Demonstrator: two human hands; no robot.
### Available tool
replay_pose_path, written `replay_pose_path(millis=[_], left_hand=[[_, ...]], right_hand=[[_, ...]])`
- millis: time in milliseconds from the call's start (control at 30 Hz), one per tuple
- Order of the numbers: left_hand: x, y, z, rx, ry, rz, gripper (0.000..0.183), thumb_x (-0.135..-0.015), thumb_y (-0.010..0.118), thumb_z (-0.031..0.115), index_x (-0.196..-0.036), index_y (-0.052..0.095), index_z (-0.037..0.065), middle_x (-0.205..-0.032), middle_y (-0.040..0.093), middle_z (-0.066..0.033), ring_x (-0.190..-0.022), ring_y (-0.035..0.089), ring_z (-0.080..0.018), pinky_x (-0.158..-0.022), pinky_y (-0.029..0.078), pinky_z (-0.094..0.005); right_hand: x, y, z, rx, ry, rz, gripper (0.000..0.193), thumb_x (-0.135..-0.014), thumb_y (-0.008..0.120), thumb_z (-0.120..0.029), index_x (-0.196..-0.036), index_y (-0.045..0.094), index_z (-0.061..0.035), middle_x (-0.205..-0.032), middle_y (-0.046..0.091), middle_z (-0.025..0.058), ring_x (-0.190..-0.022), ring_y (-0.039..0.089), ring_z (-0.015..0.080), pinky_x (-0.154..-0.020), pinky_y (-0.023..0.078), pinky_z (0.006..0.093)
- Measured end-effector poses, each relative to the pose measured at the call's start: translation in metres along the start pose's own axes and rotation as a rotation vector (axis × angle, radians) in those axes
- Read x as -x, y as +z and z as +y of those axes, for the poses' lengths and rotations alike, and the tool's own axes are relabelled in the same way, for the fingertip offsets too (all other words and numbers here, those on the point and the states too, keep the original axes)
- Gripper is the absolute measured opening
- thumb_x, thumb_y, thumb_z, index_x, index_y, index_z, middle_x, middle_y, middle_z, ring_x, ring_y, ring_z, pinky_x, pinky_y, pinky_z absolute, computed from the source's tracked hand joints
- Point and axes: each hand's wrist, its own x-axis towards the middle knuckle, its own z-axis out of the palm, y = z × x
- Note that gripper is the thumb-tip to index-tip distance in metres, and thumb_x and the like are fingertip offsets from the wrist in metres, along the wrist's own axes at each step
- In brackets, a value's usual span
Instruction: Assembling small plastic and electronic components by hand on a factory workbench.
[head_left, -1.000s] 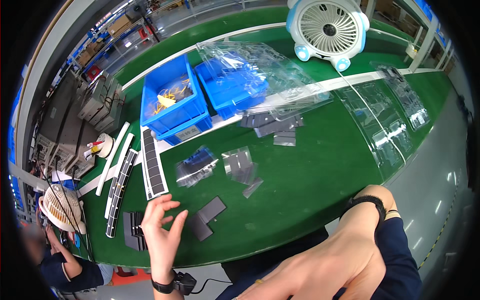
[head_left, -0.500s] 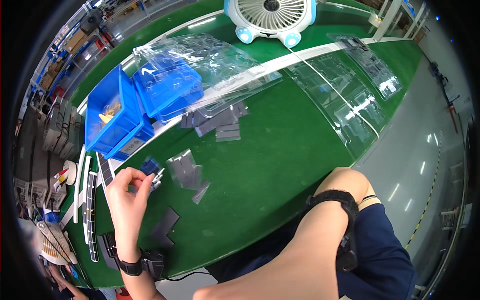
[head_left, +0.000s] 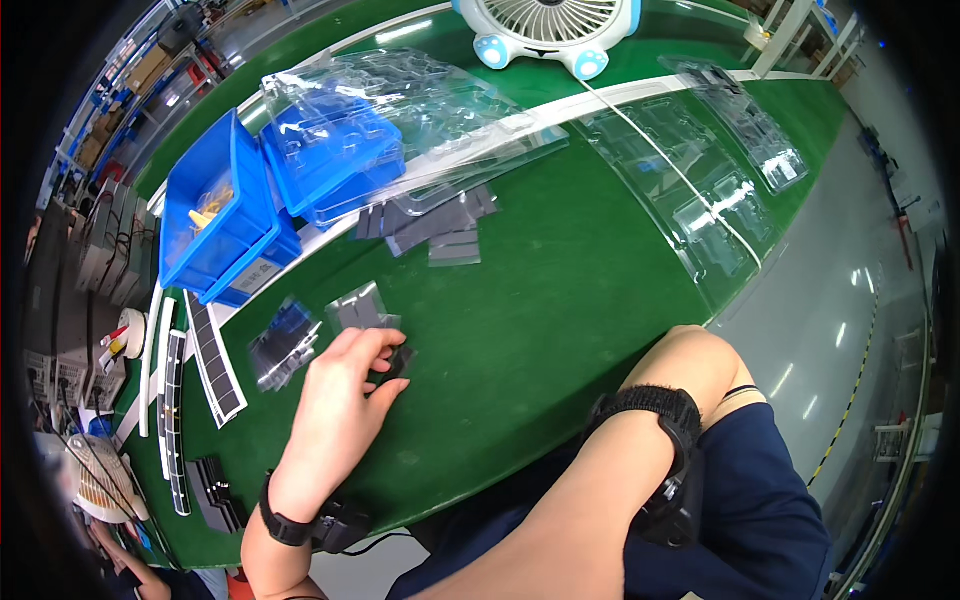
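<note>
Head view. Left hand (head_left: 345,390) low over the desk (head_left: 510,350), palm down, fingers curled. Small dark piece (head_left: 399,363) lies between thumb and fingertips. Left grip: thumb and fingers bent toward each other with the piece in the gap; cannot tell whether they are clamped on it. Right forearm (head_left: 570,500) runs out at the lower edge; right hand is out of frame, so its grip cannot be told.

Just beyond the left fingers: clear packet (head_left: 360,306) with grey rectangular contents, partly covered by the hand. To its left, a shiny packet (head_left: 284,345) holding dark pieces. Further left, a white-bordered strip (head_left: 213,365) of black rectangles. Near the desk's left edge, a dark block stack (head_left: 215,492).

Labelling: blue bin (head_left: 192,268) carries a grey label (head_left: 256,275) on its lower front, dark printed characters, small and slanted; not transcribed. Yellowish items inside the bin. Next to it, a second blue bin (head_left: 284,195), partly under clear moulded sheets (head_left: 450,105). Dark flat pieces (head_left: 440,226) lie at the near edge of those sheets.

Right side of desk: clear tray (head_left: 640,190), with a white cord (head_left: 668,163) across it. Far side: white fan (head_left: 548,22) with blue paw-print feet, cut by the upper edge.
</note>
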Motion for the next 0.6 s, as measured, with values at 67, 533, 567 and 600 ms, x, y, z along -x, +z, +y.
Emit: replay_pose_path(millis=[67,533,567,600], left_hand=[[0.002,0.002,0.003,0.017,-0.014,0.007,0.042,-0.068,0.069,-0.010,-0.107,0.058,0.000,-0.097,0.058,-0.0106,-0.085,0.061,-0.0177,-0.066,0.056,-0.0243],[0.007,-0.003,-0.013,0.186,0.086,-0.112,0.036,-0.079,0.052,0.002,-0.114,0.051,0.003,-0.084,0.057,-0.0105,-0.076,0.060,-0.0226,-0.070,0.050,-0.0302],[0.012,-0.005,-0.017,0.355,0.280,-0.094,0.034,-0.082,0.050,0.012,-0.116,0.051,0.003,-0.092,0.060,-0.0109,-0.081,0.060,-0.0216,-0.073,0.049,-0.0315],[0.021,0.014,-0.044,0.491,0.300,0.056,0.034,-0.073,0.059,0.004,-0.106,0.053,-0.001,-0.091,0.060,-0.0151,-0.087,0.060,-0.0287,-0.081,0.047,-0.0337]], right_hand=[[0.003,-0.002,0.004,0.165,0.061,-0.022,0.031,-0.068,0.055,-0.002,-0.044,0.036,-0.0052,-0.041,0.034,0.0025,-0.038,0.035,0.0154,-0.041,0.026,0.0314],[0.012,-0.070,0.040,1.734,0.299,-0.108,0.014,-0.064,0.061,-0.014,-0.056,0.052,-0.0069,-0.056,0.053,0.0051,-0.054,0.056,0.0211,-0.049,0.043,0.0339],[0.009,-0.079,0.030,1.668,0.268,-0.002,0.013,-0.065,0.061,-0.014,-0.057,0.053,-0.0075,-0.056,0.053,0.0055,-0.054,0.056,0.0225,-0.048,0.043,0.0342],[0.005,-0.088,0.020,1.595,0.239,0.097,0.012,-0.067,0.060,-0.014,-0.058,0.054,-0.0081,-0.056,0.054,0.0060,-0.053,0.056,0.0238,-0.048,0.043,0.0346]])
